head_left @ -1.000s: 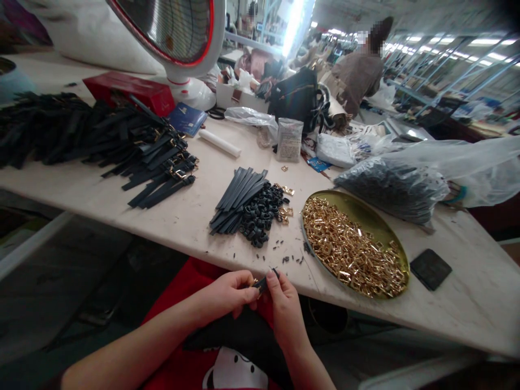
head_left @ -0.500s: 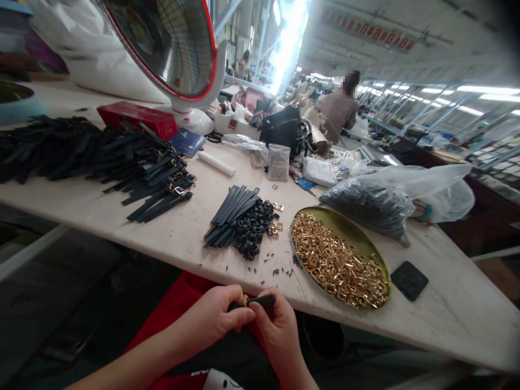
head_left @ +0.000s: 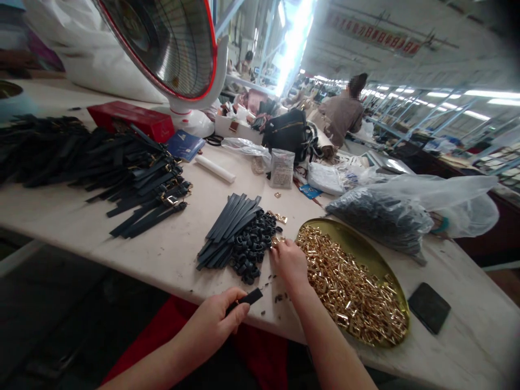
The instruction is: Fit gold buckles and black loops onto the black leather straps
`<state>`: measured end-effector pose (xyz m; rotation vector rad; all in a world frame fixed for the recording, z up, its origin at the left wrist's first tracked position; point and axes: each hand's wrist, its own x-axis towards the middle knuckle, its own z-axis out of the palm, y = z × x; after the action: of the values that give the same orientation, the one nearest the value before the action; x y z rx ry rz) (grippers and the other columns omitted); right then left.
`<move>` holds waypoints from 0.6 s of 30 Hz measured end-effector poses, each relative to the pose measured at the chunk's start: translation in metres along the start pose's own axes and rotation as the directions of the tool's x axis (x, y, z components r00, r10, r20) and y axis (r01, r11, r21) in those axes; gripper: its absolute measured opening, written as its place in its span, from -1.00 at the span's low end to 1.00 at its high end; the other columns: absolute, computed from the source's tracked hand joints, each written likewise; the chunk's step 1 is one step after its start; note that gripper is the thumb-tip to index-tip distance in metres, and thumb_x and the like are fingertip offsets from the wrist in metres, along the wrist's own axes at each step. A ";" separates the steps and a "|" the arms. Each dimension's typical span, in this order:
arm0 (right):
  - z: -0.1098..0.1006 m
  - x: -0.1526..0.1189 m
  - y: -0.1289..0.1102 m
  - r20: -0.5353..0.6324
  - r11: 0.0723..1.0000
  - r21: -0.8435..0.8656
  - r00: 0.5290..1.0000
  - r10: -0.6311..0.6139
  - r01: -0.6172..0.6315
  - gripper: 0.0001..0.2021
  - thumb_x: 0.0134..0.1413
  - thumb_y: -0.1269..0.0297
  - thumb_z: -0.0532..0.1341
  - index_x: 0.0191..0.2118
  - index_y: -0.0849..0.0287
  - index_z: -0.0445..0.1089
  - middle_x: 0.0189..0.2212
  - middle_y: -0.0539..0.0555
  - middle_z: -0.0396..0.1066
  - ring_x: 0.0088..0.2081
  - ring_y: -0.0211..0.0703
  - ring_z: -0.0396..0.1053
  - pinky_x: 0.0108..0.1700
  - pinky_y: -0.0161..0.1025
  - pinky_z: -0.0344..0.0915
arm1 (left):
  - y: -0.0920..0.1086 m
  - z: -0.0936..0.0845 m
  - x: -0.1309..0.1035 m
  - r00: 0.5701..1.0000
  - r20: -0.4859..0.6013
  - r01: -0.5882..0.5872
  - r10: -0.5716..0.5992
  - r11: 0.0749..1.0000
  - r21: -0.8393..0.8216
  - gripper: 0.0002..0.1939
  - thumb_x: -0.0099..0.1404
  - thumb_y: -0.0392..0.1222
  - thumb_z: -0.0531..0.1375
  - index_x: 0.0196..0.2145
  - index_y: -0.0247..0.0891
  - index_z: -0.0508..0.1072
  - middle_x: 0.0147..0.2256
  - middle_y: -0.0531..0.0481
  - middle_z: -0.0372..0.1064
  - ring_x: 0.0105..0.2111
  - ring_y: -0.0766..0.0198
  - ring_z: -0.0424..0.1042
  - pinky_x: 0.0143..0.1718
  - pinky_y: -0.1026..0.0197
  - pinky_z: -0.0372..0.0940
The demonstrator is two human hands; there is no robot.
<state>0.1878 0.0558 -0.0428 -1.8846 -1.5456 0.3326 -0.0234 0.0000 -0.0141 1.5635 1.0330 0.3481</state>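
My left hand (head_left: 227,314) pinches a black strap (head_left: 251,297) at the table's front edge; its free end points up and to the right. Over the table, my right hand (head_left: 290,262) reaches to a few loose gold buckles (head_left: 278,240), its fingers bent and drawn together at them. What lies between those fingertips is hidden. Just left of that hand is a heap of small black loops (head_left: 252,244), beside a stack of flat black straps (head_left: 227,227). A round gold-coloured tray (head_left: 365,246) full of gold buckles (head_left: 349,292) stands to its right.
Finished-looking black straps with buckles (head_left: 138,179) pile up on the left. Behind stand a heater (head_left: 162,49), a red box (head_left: 130,120) and a white roll (head_left: 215,169). A plastic bag (head_left: 382,216) and a dark flat square (head_left: 429,307) are on the right.
My right hand has let go of the strap and moved forward to the loose buckles. The left hand keeps the strap near the table edge. The view has shifted slightly.
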 end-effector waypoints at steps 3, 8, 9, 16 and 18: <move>0.012 0.001 0.003 0.020 1.000 0.026 1.000 0.004 -0.004 -0.90 -0.06 0.45 0.10 -0.49 0.19 0.32 -0.40 0.17 0.32 -0.32 -0.05 0.23 -0.18 -0.12 0.08 | 0.001 -0.005 0.007 1.000 -0.022 0.000 0.000 1.000 0.021 -0.74 0.26 -0.06 -0.03 -0.35 -0.27 0.33 -0.61 0.16 0.16 -0.56 0.35 0.20 -0.51 0.34 0.06; -0.002 -0.029 -0.006 0.126 0.984 0.160 0.991 0.054 -0.074 -0.91 -0.04 0.29 0.14 -0.47 0.17 0.28 -0.51 0.04 0.30 -0.45 -0.15 0.23 -0.33 -0.22 0.16 | 0.010 -0.008 0.015 0.982 -0.166 -0.071 0.091 0.990 0.124 -0.77 0.26 -0.09 -0.01 -0.33 -0.25 0.36 -0.47 0.08 0.32 -0.42 0.29 0.29 -0.38 0.30 0.10; -0.008 -0.038 -0.010 0.200 0.963 0.239 0.977 0.075 -0.123 -0.87 -0.02 0.24 0.15 -0.49 0.17 0.26 -0.56 0.00 0.28 -0.50 -0.19 0.22 -0.39 -0.26 0.16 | 0.013 -0.007 0.016 0.977 -0.184 -0.087 0.110 0.988 0.129 -0.76 0.26 -0.09 -0.01 -0.34 -0.25 0.37 -0.45 0.07 0.33 -0.41 0.28 0.29 -0.36 0.30 0.10; -0.030 -0.095 -0.038 0.532 0.407 0.745 0.839 0.114 -0.528 -0.80 -0.13 0.23 0.28 -0.49 0.17 0.25 -0.62 -0.10 0.27 -0.52 -0.31 0.18 -0.37 -0.34 0.11 | 0.019 0.009 -0.002 0.975 -0.158 -0.143 0.153 0.987 0.073 -0.74 0.26 -0.09 -0.01 -0.42 -0.26 0.39 -0.52 0.11 0.29 -0.47 0.32 0.26 -0.43 0.34 0.10; -0.028 -0.104 -0.041 0.476 0.375 0.782 0.865 0.158 -0.498 -0.79 -0.16 0.22 0.30 -0.49 0.17 0.26 -0.63 -0.11 0.27 -0.53 -0.32 0.17 -0.36 -0.34 0.10 | 0.019 0.011 -0.011 0.979 -0.153 -0.127 0.133 0.991 0.046 -0.73 0.25 -0.09 -0.01 -0.45 -0.27 0.37 -0.56 0.12 0.24 -0.52 0.35 0.21 -0.47 0.35 0.08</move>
<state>0.1443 -0.0480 -0.0182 -1.2227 -0.7744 1.4296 -0.0135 -0.0142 0.0028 1.6607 1.0641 0.5521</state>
